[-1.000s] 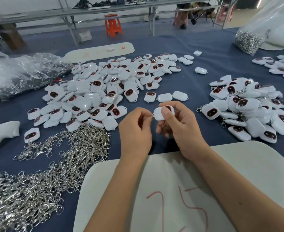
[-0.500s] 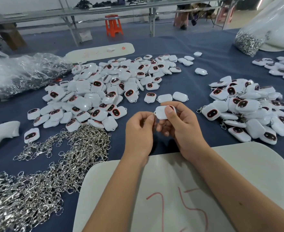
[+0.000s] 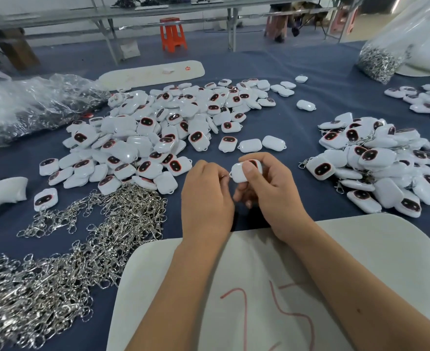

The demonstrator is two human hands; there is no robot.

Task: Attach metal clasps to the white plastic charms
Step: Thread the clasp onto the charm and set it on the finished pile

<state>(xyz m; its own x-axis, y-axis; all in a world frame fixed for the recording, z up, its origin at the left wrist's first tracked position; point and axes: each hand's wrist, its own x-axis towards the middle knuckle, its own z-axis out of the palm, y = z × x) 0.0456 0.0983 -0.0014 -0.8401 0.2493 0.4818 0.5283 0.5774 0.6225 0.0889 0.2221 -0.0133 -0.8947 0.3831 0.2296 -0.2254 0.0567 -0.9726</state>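
Observation:
My right hand grips a white plastic charm with a dark, red-rimmed face, thumb pressed on top. My left hand pinches a small metal clasp right at the charm's left loop; most of the clasp is hidden by my fingers. Both hands hover over the blue cloth, just beyond a white board. A big pile of loose charms lies ahead to the left. A heap of silver clasps spreads at the lower left.
A pile of charms with clasps on them lies to the right. Another group of charms and a clear bag holding metal clasps sit far right. Crumpled plastic bags lie at left, a white oblong board beyond.
Both hands stay almost in place, shifting slightly away from me. The left fingers have drawn a little apart from the charm, so the clasp now shows between the hands.

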